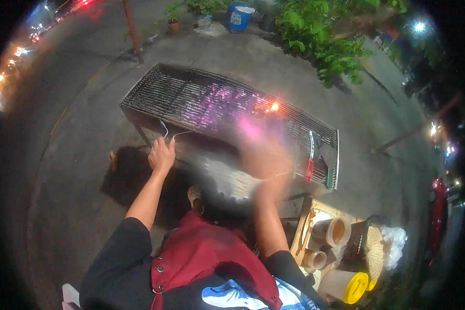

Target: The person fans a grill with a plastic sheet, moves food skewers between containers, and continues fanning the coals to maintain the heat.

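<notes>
A long charcoal grill (170,83) with a barred metal grate stands before me. Coals (217,97) glow pink under its middle, and a small orange flame (274,106) shows further right. At the grill's near edge, my left hand (162,155) grips a bent wire handle (164,130). My right hand (267,161) is a blur of motion in front of the grill's near side. Beside it, a pale flat thing (228,178), apparently a hand fan in its grip, is smeared too; its exact shape cannot be made out.
On the grate's right end lie a red-handled tool (310,170) and a green-handled one (329,180). Near my right side, a wooden table (299,232) holds plastic tubs (338,232), a yellow-lidded container (356,288), a dark basket (352,244) and a woven fan (374,250). Leafy branches (317,31) overhang behind.
</notes>
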Available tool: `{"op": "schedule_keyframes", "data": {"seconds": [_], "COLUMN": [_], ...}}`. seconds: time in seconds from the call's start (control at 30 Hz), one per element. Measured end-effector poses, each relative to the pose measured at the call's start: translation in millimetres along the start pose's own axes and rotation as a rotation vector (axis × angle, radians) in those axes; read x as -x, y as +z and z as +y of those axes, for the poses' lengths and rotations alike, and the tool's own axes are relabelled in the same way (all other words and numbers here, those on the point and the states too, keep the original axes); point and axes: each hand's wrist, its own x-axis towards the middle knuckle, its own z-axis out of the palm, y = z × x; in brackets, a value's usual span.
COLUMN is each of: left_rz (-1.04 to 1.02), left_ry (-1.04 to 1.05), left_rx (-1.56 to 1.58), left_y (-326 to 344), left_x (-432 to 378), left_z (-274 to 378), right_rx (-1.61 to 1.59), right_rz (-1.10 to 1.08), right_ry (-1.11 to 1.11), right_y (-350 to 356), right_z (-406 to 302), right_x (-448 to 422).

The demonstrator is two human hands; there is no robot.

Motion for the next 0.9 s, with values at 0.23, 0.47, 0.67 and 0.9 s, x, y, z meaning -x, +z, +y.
{"op": "schedule_keyframes", "data": {"seconds": [0.23,0.47,0.67,0.9], "left_rz": [0.012,0.01,0.01,-0.008], "left_ry": [-0.038,-0.056,-0.061,-0.06], "left_rx": [-0.012,-0.01,0.008,0.026], "left_y": [-1,-1,-10,-8], "left_x": [9,14,15,17], "left_z": [-12,-13,-9,-8], "right_rx": [0.104,0.043,-0.059,-0.091], "right_rz": [-0.097,-0.185,-0.254,-0.166], "right_ry": [-0.01,0.114,0.096,0.116], "right_y": [-56,-65,-61,-28], "right_z": [-57,-63,-53,-25], "right_x": [13,11,3,0]}}
